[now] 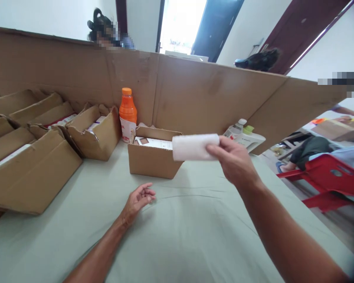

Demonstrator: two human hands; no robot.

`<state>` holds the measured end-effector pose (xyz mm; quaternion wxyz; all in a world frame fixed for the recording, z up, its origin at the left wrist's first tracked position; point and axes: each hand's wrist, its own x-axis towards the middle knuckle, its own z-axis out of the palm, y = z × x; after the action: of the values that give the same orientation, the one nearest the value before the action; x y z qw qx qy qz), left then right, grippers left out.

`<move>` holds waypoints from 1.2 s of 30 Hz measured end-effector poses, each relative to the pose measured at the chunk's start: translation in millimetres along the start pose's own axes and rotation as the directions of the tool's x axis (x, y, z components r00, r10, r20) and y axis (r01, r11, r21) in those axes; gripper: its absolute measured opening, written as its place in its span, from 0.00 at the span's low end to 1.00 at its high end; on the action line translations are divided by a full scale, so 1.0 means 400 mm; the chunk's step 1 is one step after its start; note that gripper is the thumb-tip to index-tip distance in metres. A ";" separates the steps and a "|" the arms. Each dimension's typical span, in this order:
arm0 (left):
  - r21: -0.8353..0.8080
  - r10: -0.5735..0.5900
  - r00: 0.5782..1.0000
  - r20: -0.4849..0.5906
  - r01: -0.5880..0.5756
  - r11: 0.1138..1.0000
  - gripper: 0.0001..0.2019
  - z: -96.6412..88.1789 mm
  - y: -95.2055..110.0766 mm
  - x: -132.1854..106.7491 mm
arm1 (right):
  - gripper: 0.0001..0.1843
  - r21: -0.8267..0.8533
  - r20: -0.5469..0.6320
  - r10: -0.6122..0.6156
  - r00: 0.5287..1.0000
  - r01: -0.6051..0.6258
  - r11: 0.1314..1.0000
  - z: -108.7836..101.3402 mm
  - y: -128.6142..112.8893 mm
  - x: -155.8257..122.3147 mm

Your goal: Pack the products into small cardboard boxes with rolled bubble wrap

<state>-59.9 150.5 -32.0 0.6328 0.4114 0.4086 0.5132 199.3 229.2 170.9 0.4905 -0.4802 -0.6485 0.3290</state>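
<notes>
My right hand (pixel 234 159) grips one end of a white paper roll (pixel 191 147), held sideways above the table. The roll's far end overlaps the right side of a small open cardboard box (pixel 153 160) and hides part of it. White packages (pixel 156 144) with some print stand inside that box. My left hand (pixel 138 200) hovers near or rests on the green tablecloth in front of the box, holding nothing, with its fingers loosely curled and apart.
An orange bottle (pixel 128 114) stands behind the box. More cardboard boxes (pixel 37 173) crowd the left side. A clear bottle and a white jug (pixel 249 140) stand at the back right. A cardboard partition (pixel 212 98) borders the table. People and a red chair (pixel 327 179) are beyond.
</notes>
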 end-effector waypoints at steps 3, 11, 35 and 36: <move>-0.021 -0.018 1.000 0.001 0.018 1.000 0.26 -0.002 -0.007 0.002 | 0.13 -0.192 0.022 0.065 0.998 -0.059 0.980 0.029 0.007 0.140; -0.046 -0.040 0.999 0.014 0.040 0.998 0.26 0.002 -0.005 0.019 | 0.12 -0.983 0.127 0.189 0.974 0.097 0.157 0.111 -0.037 0.238; 0.274 0.164 0.932 -0.323 -0.074 0.959 0.21 -0.020 0.040 -0.021 | 0.16 -0.748 0.016 -0.139 0.990 0.104 0.656 0.005 0.057 0.051; 0.316 0.219 0.896 -0.386 -0.094 0.944 0.21 -0.025 0.065 -0.020 | 0.15 -0.672 -0.015 -0.156 0.988 0.105 0.733 -0.014 0.082 0.023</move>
<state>-78.6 147.1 -9.9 0.4204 0.4127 0.5696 0.5732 214.1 248.2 146.0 0.3301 -0.5886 -0.7376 0.0219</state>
